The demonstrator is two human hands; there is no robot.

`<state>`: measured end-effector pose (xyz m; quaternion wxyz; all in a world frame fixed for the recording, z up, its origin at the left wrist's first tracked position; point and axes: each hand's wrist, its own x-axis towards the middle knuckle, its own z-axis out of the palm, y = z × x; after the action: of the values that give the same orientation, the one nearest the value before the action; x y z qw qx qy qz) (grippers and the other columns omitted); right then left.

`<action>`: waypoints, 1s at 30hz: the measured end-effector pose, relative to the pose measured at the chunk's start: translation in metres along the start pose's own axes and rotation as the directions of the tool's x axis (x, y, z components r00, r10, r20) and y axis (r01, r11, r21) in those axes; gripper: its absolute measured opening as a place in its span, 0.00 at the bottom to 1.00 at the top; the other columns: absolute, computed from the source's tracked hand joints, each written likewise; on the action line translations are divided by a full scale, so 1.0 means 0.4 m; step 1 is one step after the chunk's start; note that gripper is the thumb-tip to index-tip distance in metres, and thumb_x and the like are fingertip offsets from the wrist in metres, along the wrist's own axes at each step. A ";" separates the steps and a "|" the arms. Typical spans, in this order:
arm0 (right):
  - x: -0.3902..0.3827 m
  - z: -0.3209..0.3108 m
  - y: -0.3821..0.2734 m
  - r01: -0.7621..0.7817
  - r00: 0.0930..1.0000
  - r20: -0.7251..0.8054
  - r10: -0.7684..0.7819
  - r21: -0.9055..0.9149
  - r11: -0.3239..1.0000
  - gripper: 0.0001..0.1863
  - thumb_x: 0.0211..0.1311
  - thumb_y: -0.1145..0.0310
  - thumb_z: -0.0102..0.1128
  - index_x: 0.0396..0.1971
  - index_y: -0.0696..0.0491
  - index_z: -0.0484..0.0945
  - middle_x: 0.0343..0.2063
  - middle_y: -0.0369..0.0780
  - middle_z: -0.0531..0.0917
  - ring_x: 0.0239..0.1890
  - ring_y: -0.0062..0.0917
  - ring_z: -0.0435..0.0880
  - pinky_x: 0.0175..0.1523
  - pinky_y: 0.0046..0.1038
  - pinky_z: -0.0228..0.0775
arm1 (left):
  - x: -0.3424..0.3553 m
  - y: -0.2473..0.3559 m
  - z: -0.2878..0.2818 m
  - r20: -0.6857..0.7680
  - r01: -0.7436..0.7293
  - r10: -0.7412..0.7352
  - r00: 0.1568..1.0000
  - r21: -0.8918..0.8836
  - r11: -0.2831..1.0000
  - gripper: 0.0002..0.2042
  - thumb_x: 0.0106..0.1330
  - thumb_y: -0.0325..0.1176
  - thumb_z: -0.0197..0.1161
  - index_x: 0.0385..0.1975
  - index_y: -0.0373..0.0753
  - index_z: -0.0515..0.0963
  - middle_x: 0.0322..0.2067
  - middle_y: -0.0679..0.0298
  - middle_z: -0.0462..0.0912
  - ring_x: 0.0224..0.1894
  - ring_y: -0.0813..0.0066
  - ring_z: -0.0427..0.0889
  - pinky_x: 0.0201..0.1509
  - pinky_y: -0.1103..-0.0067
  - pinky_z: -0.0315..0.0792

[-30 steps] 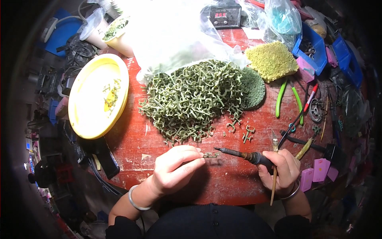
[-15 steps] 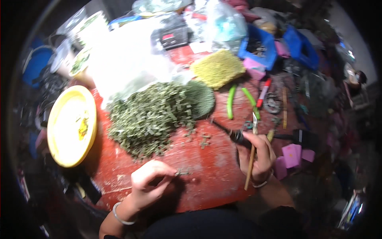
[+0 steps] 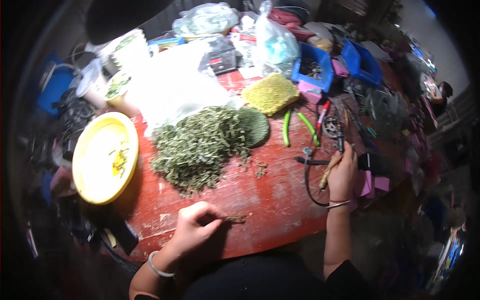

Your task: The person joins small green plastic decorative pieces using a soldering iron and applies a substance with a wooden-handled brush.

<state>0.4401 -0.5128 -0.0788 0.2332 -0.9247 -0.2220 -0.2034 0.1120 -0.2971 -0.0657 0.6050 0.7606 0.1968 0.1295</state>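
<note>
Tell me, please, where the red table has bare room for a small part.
Largest: red tabletop between left hand and right hand, below the green pile. Smaller: between the yellow basin and that pile. Crowded: far right, with green-handled pliers and blue bins.

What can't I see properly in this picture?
Head view:
Green piece, held end: covered by left hand.
Green heap, far side: hidden by white plastic bag.
Bits in yellow basin: small, blurred.
Dark shape up top: cut off by the picture's edge.
</note>
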 end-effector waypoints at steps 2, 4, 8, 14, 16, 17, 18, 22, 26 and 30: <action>0.004 -0.015 -0.023 0.165 0.975 -0.138 -0.175 -0.080 0.983 0.18 0.71 0.73 0.55 0.58 0.60 0.74 0.46 0.54 0.80 0.47 0.52 0.82 0.53 0.47 0.74 | -0.003 -0.010 0.000 -0.003 -0.010 0.010 1.000 -0.007 1.000 0.08 0.60 0.18 0.70 0.38 0.33 0.85 0.36 0.60 0.89 0.39 0.74 0.88 0.46 0.79 0.82; 0.002 -0.018 -0.067 0.221 0.948 -0.232 -0.217 -0.011 0.975 0.16 0.70 0.75 0.58 0.56 0.59 0.77 0.44 0.51 0.81 0.46 0.48 0.83 0.52 0.44 0.75 | -0.006 -0.021 -0.003 -0.017 -0.019 0.019 1.000 0.003 1.000 0.08 0.60 0.18 0.70 0.38 0.33 0.85 0.36 0.61 0.89 0.39 0.75 0.88 0.45 0.79 0.82; -0.044 -0.070 -0.219 0.327 0.941 -0.053 -0.334 0.394 0.859 0.06 0.68 0.77 0.61 0.43 0.58 0.81 0.38 0.48 0.84 0.43 0.42 0.84 0.49 0.39 0.76 | -0.004 -0.020 -0.009 0.006 0.024 -0.023 1.000 -0.095 0.995 0.07 0.62 0.19 0.69 0.38 0.32 0.85 0.35 0.63 0.88 0.38 0.80 0.87 0.43 0.81 0.81; -0.078 -0.010 -0.315 0.318 0.823 0.193 -0.534 0.623 0.715 0.08 0.64 0.79 0.63 0.41 0.60 0.77 0.36 0.50 0.82 0.41 0.47 0.83 0.48 0.41 0.75 | -0.002 -0.024 -0.022 0.075 0.223 -0.210 0.975 -0.265 0.938 0.05 0.65 0.19 0.68 0.39 0.33 0.84 0.35 0.65 0.89 0.37 0.83 0.86 0.43 0.82 0.81; -0.083 0.015 -0.314 0.278 0.824 0.228 -0.518 0.634 0.721 0.08 0.64 0.79 0.63 0.41 0.60 0.77 0.36 0.50 0.81 0.40 0.48 0.83 0.47 0.42 0.75 | 0.000 -0.029 -0.025 0.070 0.206 -0.194 0.978 -0.286 0.936 0.05 0.66 0.20 0.68 0.39 0.33 0.84 0.35 0.65 0.89 0.37 0.83 0.86 0.43 0.82 0.81; -0.084 0.021 -0.314 0.274 0.821 0.232 -0.522 0.642 0.716 0.08 0.64 0.79 0.63 0.41 0.60 0.77 0.36 0.50 0.81 0.40 0.48 0.83 0.47 0.42 0.75 | 0.002 -0.027 -0.028 0.086 0.198 -0.181 0.980 -0.280 0.939 0.04 0.66 0.20 0.68 0.39 0.33 0.84 0.35 0.65 0.89 0.37 0.83 0.86 0.42 0.83 0.81; -0.083 0.025 -0.311 0.274 0.824 0.220 -0.522 0.651 0.708 0.08 0.63 0.79 0.64 0.41 0.59 0.77 0.36 0.50 0.81 0.40 0.48 0.82 0.46 0.42 0.75 | 0.006 -0.025 -0.032 0.102 0.190 -0.168 0.981 -0.275 0.943 0.04 0.67 0.21 0.69 0.39 0.33 0.84 0.35 0.65 0.89 0.37 0.84 0.86 0.41 0.83 0.81; -0.087 0.027 -0.313 0.237 0.825 0.244 -0.510 0.670 0.704 0.09 0.62 0.78 0.66 0.41 0.59 0.77 0.35 0.49 0.82 0.34 0.44 0.84 0.39 0.38 0.76 | 0.043 0.027 -0.084 0.272 0.382 -0.325 0.906 -0.191 0.904 0.04 0.67 0.26 0.71 0.39 0.35 0.85 0.33 0.67 0.89 0.35 0.84 0.84 0.41 0.82 0.80; -0.090 0.040 -0.315 0.143 0.828 0.274 -0.489 0.740 0.657 0.09 0.62 0.78 0.67 0.40 0.58 0.77 0.34 0.47 0.82 0.29 0.37 0.84 0.36 0.34 0.75 | 0.127 0.060 -0.124 0.235 0.200 -0.168 0.957 -0.118 0.973 0.04 0.67 0.27 0.71 0.37 0.36 0.84 0.30 0.70 0.87 0.32 0.86 0.82 0.36 0.84 0.77; -0.089 0.047 -0.305 0.066 0.820 0.329 -0.469 0.759 0.648 0.08 0.61 0.79 0.68 0.37 0.58 0.77 0.31 0.44 0.83 0.27 0.30 0.85 0.33 0.29 0.75 | 0.169 0.124 -0.074 0.178 0.191 -0.134 0.975 -0.357 0.914 0.04 0.69 0.26 0.70 0.40 0.36 0.82 0.33 0.70 0.86 0.33 0.88 0.83 0.36 0.86 0.77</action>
<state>0.3545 -0.4177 -0.0695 0.4756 -0.7320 -0.4747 0.1122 0.1664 -0.2500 -0.0133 0.7599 0.6206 0.1853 0.0560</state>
